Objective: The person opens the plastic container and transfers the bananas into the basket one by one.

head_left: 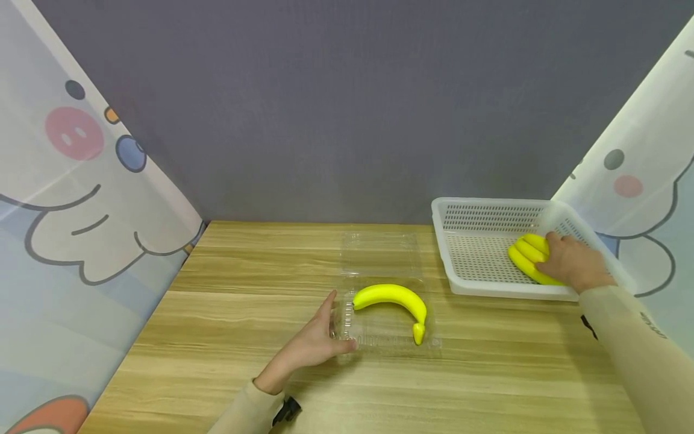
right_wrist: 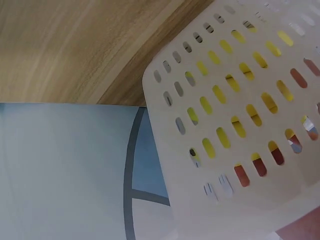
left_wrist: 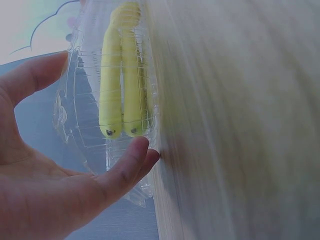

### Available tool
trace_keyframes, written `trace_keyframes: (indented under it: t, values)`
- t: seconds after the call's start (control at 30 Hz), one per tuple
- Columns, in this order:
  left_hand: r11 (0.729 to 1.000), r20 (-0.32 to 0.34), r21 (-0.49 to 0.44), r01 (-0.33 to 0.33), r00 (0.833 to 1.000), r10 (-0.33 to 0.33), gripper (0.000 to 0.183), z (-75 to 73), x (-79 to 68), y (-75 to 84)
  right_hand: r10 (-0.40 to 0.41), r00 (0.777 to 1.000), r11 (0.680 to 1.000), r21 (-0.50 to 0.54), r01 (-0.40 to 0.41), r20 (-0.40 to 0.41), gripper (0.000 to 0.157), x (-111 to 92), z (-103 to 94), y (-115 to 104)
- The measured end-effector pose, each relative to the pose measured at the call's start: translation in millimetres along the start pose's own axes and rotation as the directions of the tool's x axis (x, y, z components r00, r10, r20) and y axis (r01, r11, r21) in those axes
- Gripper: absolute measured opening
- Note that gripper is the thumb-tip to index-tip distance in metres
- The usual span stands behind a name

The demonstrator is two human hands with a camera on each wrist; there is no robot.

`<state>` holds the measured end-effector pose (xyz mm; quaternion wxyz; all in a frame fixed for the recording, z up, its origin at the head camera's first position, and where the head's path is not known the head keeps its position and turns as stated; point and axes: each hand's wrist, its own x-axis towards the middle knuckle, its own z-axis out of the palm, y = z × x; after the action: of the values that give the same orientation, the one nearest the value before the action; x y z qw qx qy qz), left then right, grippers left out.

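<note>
A clear plastic clamshell box (head_left: 379, 337) lies with its lid (head_left: 379, 253) folded back on the table. Inside it is one yellow banana (head_left: 398, 295), curved with its stem end to the lower right. In the left wrist view that banana (left_wrist: 111, 90) looks doubled through the plastic. My left hand (head_left: 311, 340) spreads thumb and fingers at the box's left side, fingertips right at its wall. At the right, my right hand (head_left: 575, 262) reaches into a white basket and grips a banana (head_left: 528, 256) among several bunched there. Its fingertips are partly hidden.
The white slotted basket (head_left: 488, 289) stands at the back right of the wooden table (head_left: 244, 289). Seen from the right wrist, the basket wall (right_wrist: 200, 150) shows yellow through its slots. A grey panel (head_left: 325, 120) rises behind, with cartoon-printed curtains (head_left: 70, 199) on both sides.
</note>
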<state>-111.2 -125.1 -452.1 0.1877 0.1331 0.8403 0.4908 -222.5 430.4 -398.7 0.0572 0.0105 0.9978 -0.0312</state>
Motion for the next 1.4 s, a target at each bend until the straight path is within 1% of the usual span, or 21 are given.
trace_keyframes:
  t: [0.17,0.37,0.53,0.73,1.0,1.2,1.4]
  values:
    - [1.0,0.006,0.003,-0.01,1.0,0.01,0.122,0.0,0.7,0.0,0.023,1.0,1.0,0.009,-0.023,0.011,0.084,-1.4,-0.6,2.1]
    - [1.0,0.002,0.003,-0.001,1.0,0.001,0.122,-0.5,0.7,-0.1,0.021,1.0,0.999,0.026,-0.022,0.018,0.077,-2.5,-9.2,-0.2]
    - [1.0,-0.005,-0.005,0.012,1.0,-0.012,0.122,-0.6,0.2,1.1,0.017,1.0,0.999,0.028,-0.016,-0.019,0.073,-4.5,-20.1,-6.0]
    - [1.0,-0.006,-0.001,0.011,1.0,-0.011,0.122,-0.3,0.3,0.8,0.004,0.994,0.999,0.047,0.001,-0.105,0.062,-10.9,-32.2,-22.7]
    - [1.0,-0.011,0.005,0.011,1.0,-0.011,0.121,-0.5,-0.1,1.7,-0.027,0.994,0.998,0.051,0.032,-0.109,0.056,-19.5,-48.6,-48.7]
    - [1.0,-0.007,0.002,0.008,1.0,-0.008,0.121,-1.0,-0.4,2.5,-0.061,0.985,0.996,0.056,0.071,-0.162,0.051,-24.4,-52.0,-65.9]
    - [1.0,-0.001,0.001,0.005,1.0,-0.005,0.121,-0.8,0.2,2.7,-0.081,0.972,0.993,0.071,0.098,-0.219,0.045,-31.7,-50.9,-77.0]
